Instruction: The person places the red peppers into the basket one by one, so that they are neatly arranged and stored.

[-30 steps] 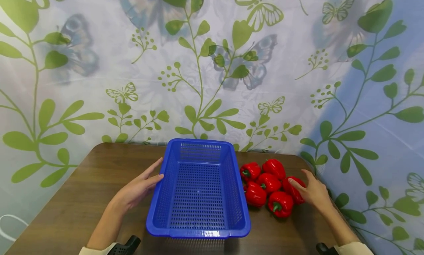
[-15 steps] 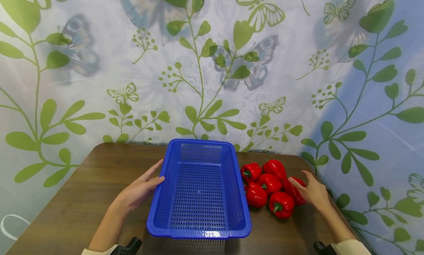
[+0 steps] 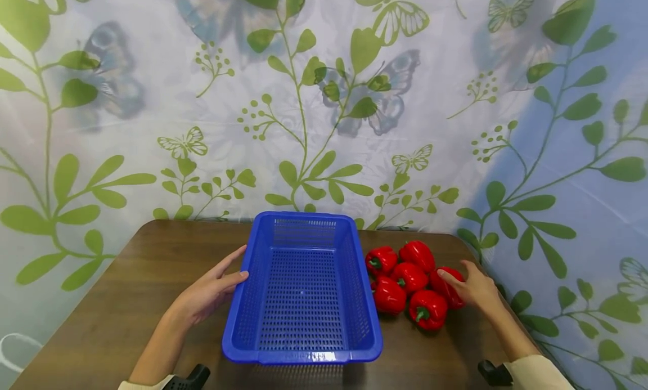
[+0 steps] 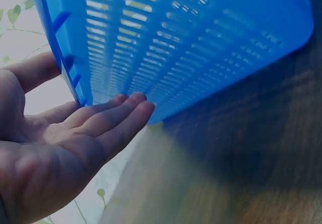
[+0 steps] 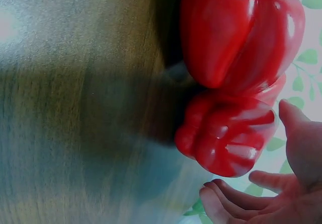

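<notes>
A blue perforated plastic basket (image 3: 302, 357) stands on the wooden table with nothing inside it. My left hand (image 3: 210, 293) is at its left side, thumb and a finger touching the rim; in the left wrist view the other fingers (image 4: 108, 128) stretch out along the basket's outer wall. To the right of the basket lie several shiny red bell peppers (image 3: 410, 278) in a cluster. My right hand (image 3: 478, 288) is at the rightmost bell pepper (image 5: 229, 136), thumb and fingers spread beside it, not closed round it. Whether its fingertips touch the pepper I cannot tell.
The brown wooden table (image 3: 152, 272) runs back to a curtain (image 3: 212, 114) printed with green leaves and butterflies. On the right the curtain comes close to the table edge. A white loop (image 3: 17, 345) hangs at the far left.
Both hands, the basket and the bell peppers keep their places. Only the head view shifts slightly.
</notes>
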A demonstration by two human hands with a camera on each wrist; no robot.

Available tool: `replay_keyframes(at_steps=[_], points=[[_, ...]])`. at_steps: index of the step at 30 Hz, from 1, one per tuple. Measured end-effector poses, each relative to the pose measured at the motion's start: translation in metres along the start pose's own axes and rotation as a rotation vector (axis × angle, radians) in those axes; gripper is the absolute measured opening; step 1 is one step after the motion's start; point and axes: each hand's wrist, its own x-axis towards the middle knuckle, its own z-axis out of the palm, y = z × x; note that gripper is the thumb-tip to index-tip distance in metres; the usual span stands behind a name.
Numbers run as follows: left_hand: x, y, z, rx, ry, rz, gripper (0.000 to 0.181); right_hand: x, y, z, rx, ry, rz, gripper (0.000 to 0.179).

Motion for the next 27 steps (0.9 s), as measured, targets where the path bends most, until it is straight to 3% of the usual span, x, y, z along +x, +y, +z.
replay_keyframes(at_steps=[11, 27], points=[[-0.0003, -0.0024, -0.0087, 0.017, 0.040, 0.009, 0.073, 0.0061, -0.0054, -0.0029, -0.002, -0.030, 0.044, 0.099], [0.0026, -0.0037, -0.0081, 0.042, 0.055, 0.025, 0.072, 0.0046, -0.0046, -0.0006, 0.008, -0.009, 0.063, 0.097]])
